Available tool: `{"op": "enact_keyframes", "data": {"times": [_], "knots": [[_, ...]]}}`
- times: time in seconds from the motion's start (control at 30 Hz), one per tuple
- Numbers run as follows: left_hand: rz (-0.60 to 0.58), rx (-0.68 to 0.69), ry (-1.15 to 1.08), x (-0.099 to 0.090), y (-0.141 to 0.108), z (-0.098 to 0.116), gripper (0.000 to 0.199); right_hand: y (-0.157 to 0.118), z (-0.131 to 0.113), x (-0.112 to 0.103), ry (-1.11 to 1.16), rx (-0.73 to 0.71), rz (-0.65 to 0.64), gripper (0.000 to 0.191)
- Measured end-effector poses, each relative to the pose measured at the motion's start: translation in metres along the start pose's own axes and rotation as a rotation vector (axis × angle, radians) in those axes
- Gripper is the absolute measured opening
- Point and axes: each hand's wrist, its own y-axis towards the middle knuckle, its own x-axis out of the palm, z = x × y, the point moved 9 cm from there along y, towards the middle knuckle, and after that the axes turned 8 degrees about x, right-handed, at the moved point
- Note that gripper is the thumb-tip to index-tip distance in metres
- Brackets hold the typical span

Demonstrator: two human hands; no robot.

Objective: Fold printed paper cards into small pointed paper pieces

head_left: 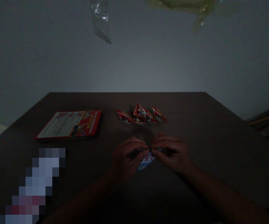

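Both hands meet over the middle of the table, thumbs and fingertips pinching the top edge of a small blue printed paper (146, 159). My left hand (129, 155) is closed on its left part, and my right hand (173, 152) pinches it close beside. Between the hands the paper hangs down, showing reddish-white lettering and a small square at its lower corner. The fingers cover much of its upper edge. Just beyond them lie several folded red printed papers (139, 114), bent up into pointed shapes.
A stack of red and white printed leaflets (66, 124) lies at the left of the dark wooden table (209, 124). Behind the table stands a pale wall (134, 62) with clear and yellowish tape on it. A pixelated pale strip (38, 177) covers the lower left. The light is dim.
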Motion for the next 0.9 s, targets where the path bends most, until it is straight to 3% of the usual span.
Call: {"op": "enact_keyframes", "data": {"times": [0.9], "knots": [[0.017, -0.004, -0.006, -0.0006, -0.0005, -0.0016, 0.009, 0.0002, 0.0038, 0.0013, -0.021, 0.023, -0.021, 0.016]]}}
